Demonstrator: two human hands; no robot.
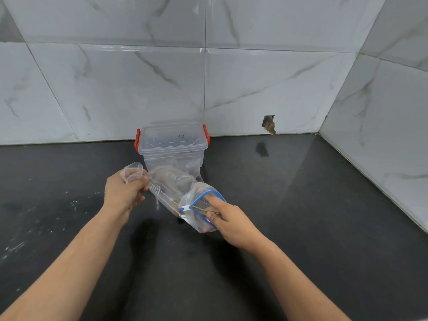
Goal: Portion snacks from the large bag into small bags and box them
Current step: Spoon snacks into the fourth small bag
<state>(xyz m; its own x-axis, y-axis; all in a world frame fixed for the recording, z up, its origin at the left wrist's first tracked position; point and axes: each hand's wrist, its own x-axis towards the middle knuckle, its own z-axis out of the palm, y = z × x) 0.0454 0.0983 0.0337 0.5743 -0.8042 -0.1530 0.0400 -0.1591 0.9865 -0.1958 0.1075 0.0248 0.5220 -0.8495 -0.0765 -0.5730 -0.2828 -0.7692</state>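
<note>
**Two soft bags in hand above the counter, box waiting behind**

I have both hands up over the middle of the dark counter (301, 205). My left hand (122, 193) is curled tight around the gathered neck of a clear plastic bag (171, 181), which sags toward the right with brownish contents inside; I cannot make out what they are. My right hand (229, 221) pinches the blue zip rim of a small bag (199, 212), thumb and fingers clamped on the mouth, forefinger stretched along the rim. The two bags touch, the clear bag's body reaching toward the small bag's mouth.

I judge both bags light, limp and slippery: thin film that folds under any load and gives no stiff edge apart from the zip strip. The strip is the sound place to hold the small one; the bunched neck suits the other.

The lidded plastic box (173, 144) with red latches stands at the counter's back edge against the tiled wall (254, 77), just behind the bags. To the right the counter runs well clear to the corner; whitish specks mark its left part.
</note>
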